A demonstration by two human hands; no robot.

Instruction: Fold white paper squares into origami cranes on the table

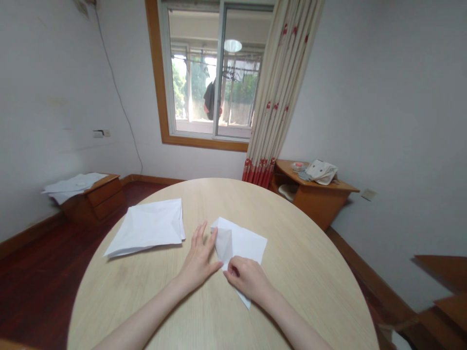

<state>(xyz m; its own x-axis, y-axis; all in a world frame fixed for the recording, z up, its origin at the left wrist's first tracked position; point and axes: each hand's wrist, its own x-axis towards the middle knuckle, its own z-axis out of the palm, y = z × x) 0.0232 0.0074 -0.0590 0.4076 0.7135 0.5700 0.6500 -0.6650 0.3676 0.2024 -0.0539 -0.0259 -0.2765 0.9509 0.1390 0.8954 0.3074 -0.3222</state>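
Note:
A white sheet of paper (248,241), partly folded, lies on the round table in front of me. On its left side a folded flap (224,244) looks greyer than the rest, and a pointed corner sticks out toward me below my right hand. My left hand (200,256) rests at the paper's left edge with fingers stretched out and apart, index fingertip and thumb touching the flap. My right hand (250,277) is curled over the lower part of the sheet, thumb and fingers closed at the fold's bottom end. It hides part of the lower edge.
A stack of white paper (149,226) lies at the left of the round wooden table (299,272). Beyond stand a low drawer cabinet (107,197) with papers at left and a corner cabinet (317,204) with a cloth bag (321,171) at right. A curtain (277,92) hangs by the window.

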